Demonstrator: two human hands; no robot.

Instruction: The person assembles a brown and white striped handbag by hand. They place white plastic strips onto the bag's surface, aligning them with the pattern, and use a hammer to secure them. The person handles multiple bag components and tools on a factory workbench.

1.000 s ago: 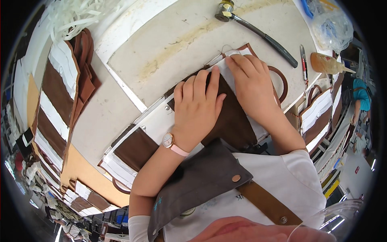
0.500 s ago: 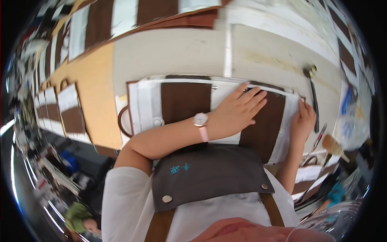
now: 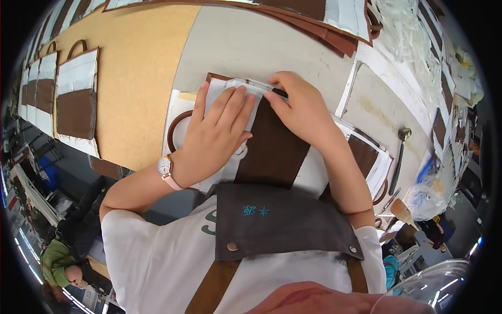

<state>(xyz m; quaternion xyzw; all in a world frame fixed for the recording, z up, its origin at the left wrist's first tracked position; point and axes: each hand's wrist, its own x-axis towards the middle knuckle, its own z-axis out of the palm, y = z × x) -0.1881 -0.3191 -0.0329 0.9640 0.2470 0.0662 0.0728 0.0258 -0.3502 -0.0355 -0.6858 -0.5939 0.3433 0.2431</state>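
Note:
A flat bag piece (image 3: 274, 144) with brown and white bands lies on the table before me, its near edge running under my apron flap. A brown handle (image 3: 171, 131) loops out at its left end. My left hand (image 3: 212, 133) lies flat on the white band at that end, fingers stretched toward the far edge. Along this far edge my right hand (image 3: 303, 107) is curled, thumb and forefinger pinching the rim at the top of the brown band. Part of the rim is hidden beneath the right fingers, and my right forearm crosses the piece's right half.
To the right lies a black-handled hammer (image 3: 401, 152), with a clear plastic bag (image 3: 426, 196) beyond. Finished-looking brown and white pieces (image 3: 77, 115) lie on the tan board (image 3: 138, 73) at left. More are stacked at the far edge (image 3: 293, 13). A person in green (image 3: 56, 261) is at lower left.
Both hands have shifted left along the bag piece. My left hand went from its middle to the left end; my right left the right end and now grips the far rim. The view has turned.

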